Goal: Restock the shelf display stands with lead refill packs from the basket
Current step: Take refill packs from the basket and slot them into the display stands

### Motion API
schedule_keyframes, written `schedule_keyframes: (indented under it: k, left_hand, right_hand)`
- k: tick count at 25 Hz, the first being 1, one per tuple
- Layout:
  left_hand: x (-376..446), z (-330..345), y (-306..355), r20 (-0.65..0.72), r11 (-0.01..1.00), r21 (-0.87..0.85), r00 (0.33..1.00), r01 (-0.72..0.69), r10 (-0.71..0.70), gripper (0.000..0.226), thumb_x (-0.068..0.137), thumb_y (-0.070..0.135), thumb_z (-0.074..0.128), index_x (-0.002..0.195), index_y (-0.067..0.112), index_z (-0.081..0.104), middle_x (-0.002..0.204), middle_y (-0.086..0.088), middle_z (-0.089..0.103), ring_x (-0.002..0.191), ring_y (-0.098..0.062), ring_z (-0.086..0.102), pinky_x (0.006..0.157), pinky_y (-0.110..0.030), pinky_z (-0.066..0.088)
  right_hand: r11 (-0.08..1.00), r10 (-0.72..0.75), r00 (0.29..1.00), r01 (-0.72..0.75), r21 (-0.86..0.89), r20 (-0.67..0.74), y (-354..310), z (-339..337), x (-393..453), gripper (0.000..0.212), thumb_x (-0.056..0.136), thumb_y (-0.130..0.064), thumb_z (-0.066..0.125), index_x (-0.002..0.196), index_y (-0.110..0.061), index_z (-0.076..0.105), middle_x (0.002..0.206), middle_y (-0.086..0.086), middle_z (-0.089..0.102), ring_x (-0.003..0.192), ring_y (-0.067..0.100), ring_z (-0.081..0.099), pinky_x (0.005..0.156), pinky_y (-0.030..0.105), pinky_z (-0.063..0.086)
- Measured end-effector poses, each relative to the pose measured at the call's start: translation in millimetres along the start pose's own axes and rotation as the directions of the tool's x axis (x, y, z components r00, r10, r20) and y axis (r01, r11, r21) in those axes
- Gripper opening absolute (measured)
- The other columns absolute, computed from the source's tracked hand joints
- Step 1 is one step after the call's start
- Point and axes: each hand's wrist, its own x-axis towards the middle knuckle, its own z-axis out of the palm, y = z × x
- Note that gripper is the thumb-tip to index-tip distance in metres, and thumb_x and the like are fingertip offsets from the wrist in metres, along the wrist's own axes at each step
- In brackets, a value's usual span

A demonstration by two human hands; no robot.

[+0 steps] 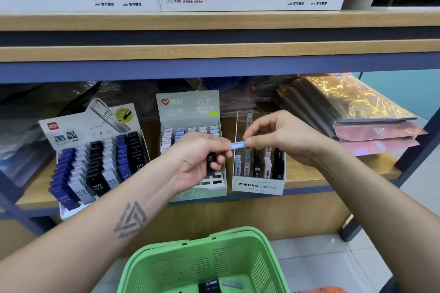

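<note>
A green basket sits low and close, cut off at the bottom, with a few dark packs lying in it. Above it, both hands meet in front of the shelf. The right hand pinches one end of a light purple pack, and the left hand holds the other end. The left hand also grips a black pack, partly hidden by its fingers. Behind the hands stand three display stands: a pale green one, mostly hidden, a MONO box, and a blue-and-black one.
</note>
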Motion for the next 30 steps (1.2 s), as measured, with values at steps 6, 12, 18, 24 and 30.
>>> schedule_keyframes:
  k: [6, 12, 18, 24, 30]
  left_hand:
    - [4.3, 4.7, 3.2, -0.033, 0.913, 0.319, 0.96, -0.253, 0.277, 0.011, 0.092, 0.003, 0.065, 0.102, 0.005, 0.063, 0.068, -0.013, 0.06, 0.049, -0.013, 0.044, 0.042, -0.022, 0.03]
    - [9.4, 7.0, -4.8, -0.033, 0.944, 0.295, 0.986, -0.146, 0.163, 0.016, 0.095, 0.011, 0.062, 0.107, 0.0, 0.062, 0.073, -0.01, 0.063, 0.05, -0.013, 0.044, 0.045, -0.024, 0.03]
    - [10.3, 7.9, -12.8, -0.005, 0.878, 0.464, 0.991, -0.115, 0.132, 0.008, 0.091, 0.004, 0.07, 0.098, 0.002, 0.069, 0.076, -0.013, 0.073, 0.054, -0.014, 0.047, 0.045, -0.023, 0.038]
    - [11.1, 11.2, 0.1, -0.033, 0.962, 0.261, 0.996, -0.077, 0.089, 0.021, 0.093, -0.01, 0.048, 0.113, -0.006, 0.052, 0.073, -0.019, 0.071, 0.055, -0.016, 0.053, 0.048, -0.025, 0.039]
    - [1.3, 4.1, 11.8, 0.037, 0.993, 0.087, 0.997, -0.077, 0.074, 0.022, 0.104, -0.004, 0.04, 0.125, -0.003, 0.046, 0.109, -0.034, 0.066, 0.071, -0.031, 0.07, 0.064, -0.036, 0.06]
  right_hand:
    - [0.999, 0.009, 0.989, -0.003, -0.041, 0.146, -9.6, 13.2, 2.5, 0.036, 0.08, -0.004, 0.083, 0.111, -0.012, 0.069, 0.093, 0.012, 0.077, 0.084, 0.022, 0.073, 0.082, 0.036, 0.061]
    - [0.999, -0.032, 0.999, 0.032, 0.018, -0.039, -5.9, 11.7, 4.3, 0.027, 0.085, -0.006, 0.079, 0.11, -0.009, 0.07, 0.081, 0.016, 0.075, 0.075, 0.028, 0.075, 0.069, 0.031, 0.06]
    - [0.998, -0.044, 0.992, 0.039, -0.048, -0.122, -5.2, 6.7, 6.4, 0.018, 0.09, -0.008, 0.074, 0.108, -0.008, 0.076, 0.084, 0.009, 0.078, 0.08, 0.023, 0.076, 0.073, 0.029, 0.061]
    - [0.912, -0.155, 0.938, 0.016, -0.409, -0.309, -8.5, -11.2, 15.4, 0.016, 0.086, -0.013, 0.079, 0.102, -0.013, 0.078, 0.088, -0.001, 0.075, 0.082, 0.01, 0.072, 0.08, 0.032, 0.062]
    - [0.774, -0.251, 0.898, -0.036, -0.632, -0.36, 4.7, 3.0, 33.4, 0.016, 0.089, -0.021, 0.076, 0.105, -0.017, 0.078, 0.097, -0.002, 0.074, 0.087, 0.01, 0.067, 0.082, 0.032, 0.059]
